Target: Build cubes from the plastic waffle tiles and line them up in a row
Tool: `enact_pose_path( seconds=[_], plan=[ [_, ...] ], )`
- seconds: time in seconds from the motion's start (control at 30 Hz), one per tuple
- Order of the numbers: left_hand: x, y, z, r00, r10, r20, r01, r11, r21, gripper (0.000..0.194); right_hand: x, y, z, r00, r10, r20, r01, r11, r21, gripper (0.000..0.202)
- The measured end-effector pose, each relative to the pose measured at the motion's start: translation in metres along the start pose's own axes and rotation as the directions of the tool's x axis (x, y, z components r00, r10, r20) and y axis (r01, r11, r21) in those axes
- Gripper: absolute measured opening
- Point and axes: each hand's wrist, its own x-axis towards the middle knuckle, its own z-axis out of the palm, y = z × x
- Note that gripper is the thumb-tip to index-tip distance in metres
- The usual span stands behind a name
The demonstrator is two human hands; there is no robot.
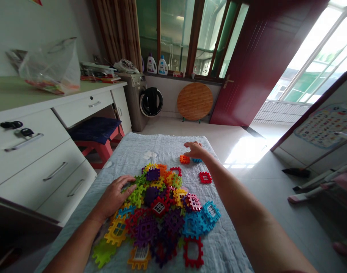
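A heap of colourful plastic interlocking building pieces (152,212), square with notched edges and some with window grids, lies on a cloth-covered table. My left hand (118,195) rests at the heap's left side, fingers stretched out near a lime-green piece (137,196). Whether it presses on that piece I cannot tell. Farther off, my right hand (195,149) hovers with fingers apart and nothing visible in them. Just below it are an orange piece (184,159) and a blue piece (196,160), the latter partly hidden by the hand. A red frame piece (205,177) lies apart, nearer to me.
The pale blue cloth (167,146) covers the table to its edges. On the left stands a white desk (22,151) with a plastic bag (55,72) and a red stool (105,149). Beyond are a washing machine (137,102), a round wooden board (195,101) and a dark red door (247,64).
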Motion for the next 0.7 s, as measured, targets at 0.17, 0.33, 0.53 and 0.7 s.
enact_pose_path(
  seconds=[0.17,0.33,0.53,0.7],
  plan=[
    [0.0,0.002,-0.001,1.0,-0.005,-0.022,0.005,1.0,-0.003,0.039,0.003,-0.015,0.018,0.994,-0.055,0.1,0.062,0.996,-0.068,0.05],
    [0.001,0.007,-0.003,0.999,-0.025,-0.02,0.024,0.999,-0.032,0.038,0.004,-0.017,0.026,0.989,-0.062,0.134,0.078,0.99,-0.117,0.041],
    [0.002,0.015,-0.006,0.993,-0.114,-0.004,0.113,0.985,-0.131,0.041,0.001,-0.013,0.018,0.991,-0.052,0.127,0.068,0.99,-0.127,0.044],
    [0.011,0.022,-0.009,0.97,-0.245,0.007,0.239,0.941,-0.241,0.053,-0.016,-0.033,0.012,0.996,-0.082,0.031,0.083,0.995,-0.051,0.057]
  ],
)
